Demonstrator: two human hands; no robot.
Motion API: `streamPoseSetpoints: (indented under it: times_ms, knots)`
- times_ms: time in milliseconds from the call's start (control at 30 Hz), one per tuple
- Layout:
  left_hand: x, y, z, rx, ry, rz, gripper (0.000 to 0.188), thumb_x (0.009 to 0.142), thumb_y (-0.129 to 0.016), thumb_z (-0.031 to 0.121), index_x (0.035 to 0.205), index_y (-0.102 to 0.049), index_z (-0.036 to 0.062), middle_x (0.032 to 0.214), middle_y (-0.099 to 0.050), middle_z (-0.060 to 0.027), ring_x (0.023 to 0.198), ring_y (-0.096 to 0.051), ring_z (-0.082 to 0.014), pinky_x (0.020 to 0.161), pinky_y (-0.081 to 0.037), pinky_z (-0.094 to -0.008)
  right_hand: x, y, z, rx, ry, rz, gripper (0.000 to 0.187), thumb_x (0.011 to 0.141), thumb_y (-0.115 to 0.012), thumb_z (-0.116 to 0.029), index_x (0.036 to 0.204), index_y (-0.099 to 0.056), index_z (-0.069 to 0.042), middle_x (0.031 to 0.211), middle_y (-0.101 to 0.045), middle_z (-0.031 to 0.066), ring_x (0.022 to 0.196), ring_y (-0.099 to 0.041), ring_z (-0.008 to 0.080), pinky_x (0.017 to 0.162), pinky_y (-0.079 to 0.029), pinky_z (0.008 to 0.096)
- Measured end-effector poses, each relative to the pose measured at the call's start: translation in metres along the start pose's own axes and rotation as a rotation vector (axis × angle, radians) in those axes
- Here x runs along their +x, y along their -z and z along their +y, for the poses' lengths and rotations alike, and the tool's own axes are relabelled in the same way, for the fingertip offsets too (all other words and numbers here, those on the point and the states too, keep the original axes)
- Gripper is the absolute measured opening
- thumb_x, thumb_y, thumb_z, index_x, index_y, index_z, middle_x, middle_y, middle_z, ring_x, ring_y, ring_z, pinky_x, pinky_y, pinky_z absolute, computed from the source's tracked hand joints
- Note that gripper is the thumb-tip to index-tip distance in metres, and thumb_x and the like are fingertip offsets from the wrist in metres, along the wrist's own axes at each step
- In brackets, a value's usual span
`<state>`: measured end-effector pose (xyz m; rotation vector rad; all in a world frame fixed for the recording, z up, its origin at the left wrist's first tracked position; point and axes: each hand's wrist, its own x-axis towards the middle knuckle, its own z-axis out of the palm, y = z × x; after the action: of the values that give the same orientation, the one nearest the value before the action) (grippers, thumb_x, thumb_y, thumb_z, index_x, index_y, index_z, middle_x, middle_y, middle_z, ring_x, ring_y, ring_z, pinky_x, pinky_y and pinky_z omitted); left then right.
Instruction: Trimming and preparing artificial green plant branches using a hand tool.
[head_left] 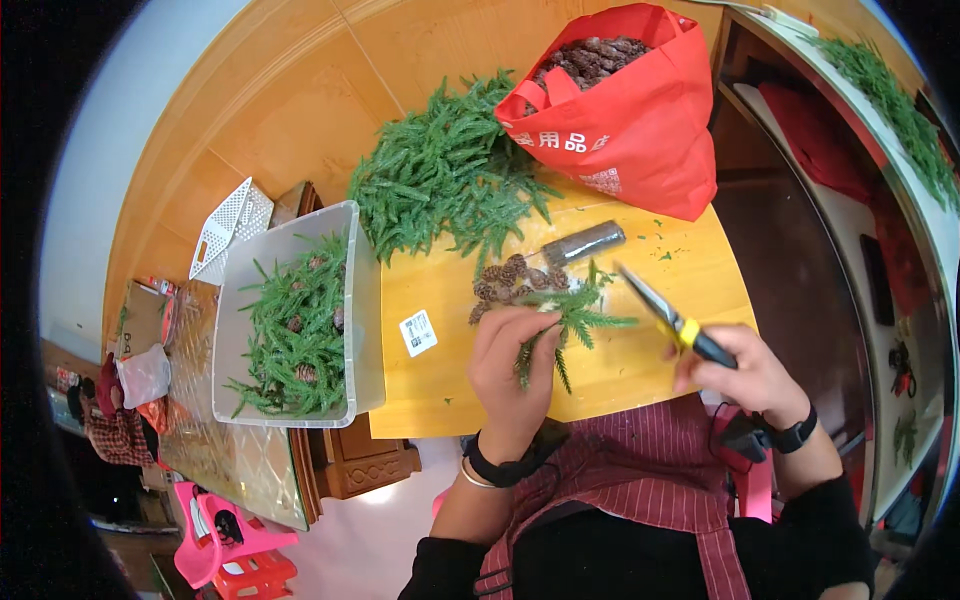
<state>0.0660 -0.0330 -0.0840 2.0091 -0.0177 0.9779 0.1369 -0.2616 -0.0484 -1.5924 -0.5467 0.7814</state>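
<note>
Left hand point(513, 362) pinching needled green sprig point(580, 318) between thumb and fingers, above smooth yellow table point(655, 372). Right hand point(735, 368) wrapped round black-and-yellow handle of slim, tapered metal tool point(688, 332), tip near sprig. Scaly brown cones point(514, 266) beyond left hand, partly masked. Sprig's stem covered by fingers; tool's exact type unclear.

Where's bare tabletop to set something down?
Best: left front of the yellow table, between clear bin and left hand; just a white label and stray green bit there. Smaller: front strip between green sprig and right hand; right edge between that hand and red bag. Crowded: back, with green pile and bag; centre, pine cones and dark cylinder.
</note>
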Motion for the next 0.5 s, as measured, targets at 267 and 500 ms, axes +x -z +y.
streamPoseSetpoints:
  times_ms: [267,500]
  knots:
    - [0.005,-0.004,0.011,0.013,-0.095,0.055,0.017,0.07,-0.063,-0.006,0.085,-0.061,0.0016,0.082,-0.055,-0.0092,0.073,-0.054,-0.0198,0.064,-0.043,-0.0268,-0.013,-0.001,0.044,0.256,0.015,-0.321,0.033,0.084,-0.057,-0.011,0.114,-0.051,0.002,0.105,-0.061,0.0122,0.102,-0.054,0.0162,0.091,-0.038,0.029]
    - [0.005,-0.003,0.01,-0.005,-0.167,0.054,0.024,0.067,-0.064,-0.009,0.088,-0.063,0.0021,0.081,-0.055,-0.0086,0.069,-0.052,-0.0197,0.056,-0.042,-0.0263,-0.011,-0.003,0.037,0.279,-0.024,-0.307,0.034,0.085,-0.056,-0.013,0.116,-0.05,0.001,0.11,-0.059,0.0126,0.105,-0.052,0.0145,0.091,-0.037,0.0283]
